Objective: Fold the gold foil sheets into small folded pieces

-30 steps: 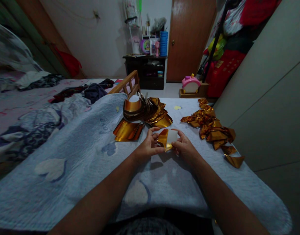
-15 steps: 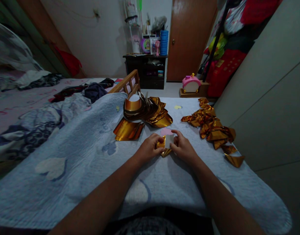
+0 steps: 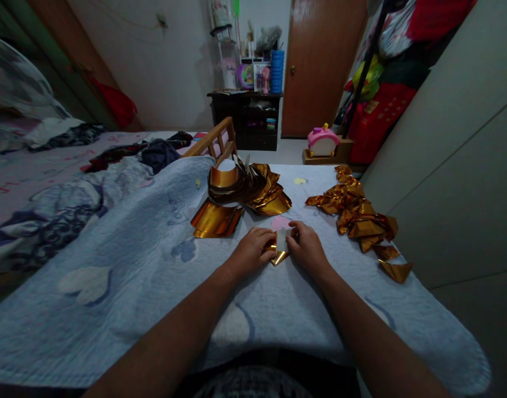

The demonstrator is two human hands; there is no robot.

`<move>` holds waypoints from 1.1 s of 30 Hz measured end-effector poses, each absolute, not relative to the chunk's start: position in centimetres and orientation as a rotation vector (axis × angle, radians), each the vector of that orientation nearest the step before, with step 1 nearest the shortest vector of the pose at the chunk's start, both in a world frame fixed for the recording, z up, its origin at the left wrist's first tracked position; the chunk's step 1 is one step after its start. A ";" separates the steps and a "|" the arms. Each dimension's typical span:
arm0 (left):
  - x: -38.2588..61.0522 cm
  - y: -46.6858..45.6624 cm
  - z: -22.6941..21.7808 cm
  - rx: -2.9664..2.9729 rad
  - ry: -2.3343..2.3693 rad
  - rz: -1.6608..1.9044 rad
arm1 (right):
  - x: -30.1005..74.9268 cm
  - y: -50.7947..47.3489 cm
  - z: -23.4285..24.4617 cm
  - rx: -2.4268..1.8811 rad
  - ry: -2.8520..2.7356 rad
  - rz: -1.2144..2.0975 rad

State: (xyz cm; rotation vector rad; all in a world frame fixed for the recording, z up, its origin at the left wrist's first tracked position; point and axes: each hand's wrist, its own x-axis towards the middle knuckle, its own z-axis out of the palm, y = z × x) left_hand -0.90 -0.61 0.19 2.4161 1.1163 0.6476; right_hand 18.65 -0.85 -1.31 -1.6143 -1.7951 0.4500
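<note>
My left hand and my right hand meet over a small piece of gold foil paper with a white back, pressed down on the light blue quilt. Both hands have their fingers closed on the paper's edges, and most of the piece is hidden under them. Just beyond lies a pile of curled gold foil sheets. To the right runs a row of folded gold foil pieces.
A wooden bed rail rises behind the pile. Rumpled bedding and clothes cover the left. A pale cabinet wall stands close on the right. A dark shelf unit, a brown door and a pink toy are at the back.
The foil piece was held up with its white back showing. My hands have lowered it onto the quilt and drawn together over it, folding it smaller.
</note>
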 end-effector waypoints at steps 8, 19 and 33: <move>-0.6 -0.9 0.2 2.491 1.049 0.559 | 18.7 -0.3 -1.6 -1.631 -1.821 0.404; -0.6 -0.9 0.0 2.546 1.032 0.543 | 18.6 -0.8 -2.0 -1.462 -1.913 0.324; -0.4 -1.0 0.4 2.461 1.039 0.541 | 18.6 -0.7 -1.8 -1.408 -1.953 0.389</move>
